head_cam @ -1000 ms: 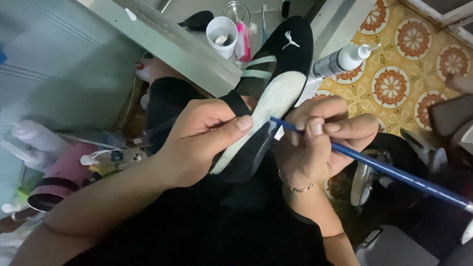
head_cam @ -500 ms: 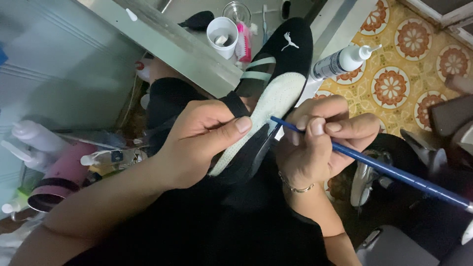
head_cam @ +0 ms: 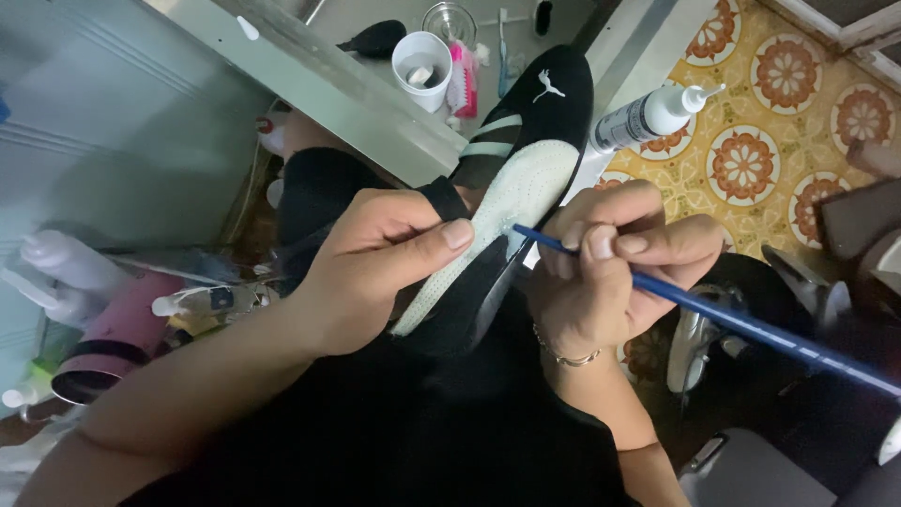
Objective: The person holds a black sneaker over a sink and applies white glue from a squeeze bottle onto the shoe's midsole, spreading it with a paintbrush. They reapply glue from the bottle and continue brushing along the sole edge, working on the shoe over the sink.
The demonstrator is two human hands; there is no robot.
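Gripping black shoe (head_cam: 526, 141) w/ left hand (head_cam: 375, 263), right hand (head_cam: 610, 272) pinching blue brush (head_cam: 751, 324), patterned tile floor (head_cam: 779, 141)

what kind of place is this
Likely a small shoe repair or cleaning spot on a home floor. The left hand steadies a black shoe while the right hand works its sole with a blue brush; a glue bottle lies on patterned tiles.

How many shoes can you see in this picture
1: a black shoe with a pale perforated sole, steadied by the left hand while the right hand touches a blue brush to its sole. Others could be hidden in the dark clutter.
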